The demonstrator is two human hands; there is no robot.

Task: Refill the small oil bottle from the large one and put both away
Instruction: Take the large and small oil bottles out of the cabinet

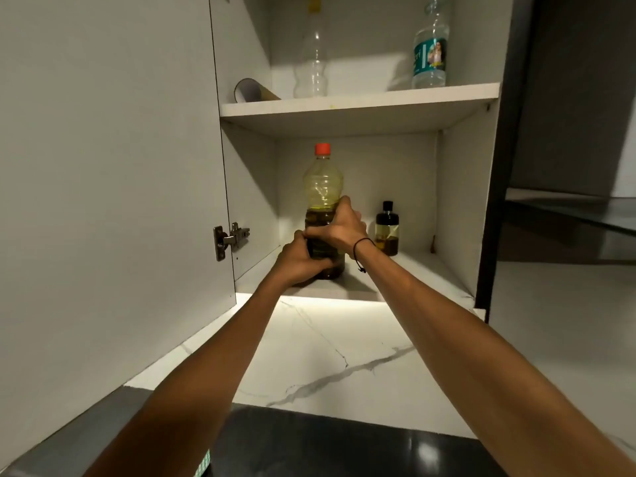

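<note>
Both the left hand (298,259) and right hand (339,226) grasp the large oil bottle (323,208) low on its body, standing near the lower shelf (406,273) front edge; probably heavyish, thin-walled, slippery. The small oil bottle (387,228) stands beside it.

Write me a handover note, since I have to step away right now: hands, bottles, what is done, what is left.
Left hand: grips the big bottle low on its body.
Right hand: grips the same bottle higher up.
Big bottle: red cap on, about half full of dark oil, at the front of the lower shelf.
Small bottle: black cap on, on the same shelf to the right, apart from the big one, only partly full.
Done: cannot tell whether the refill has happened.
Left: check the small bottle's level; if already refilled, let go and close the door.
</note>
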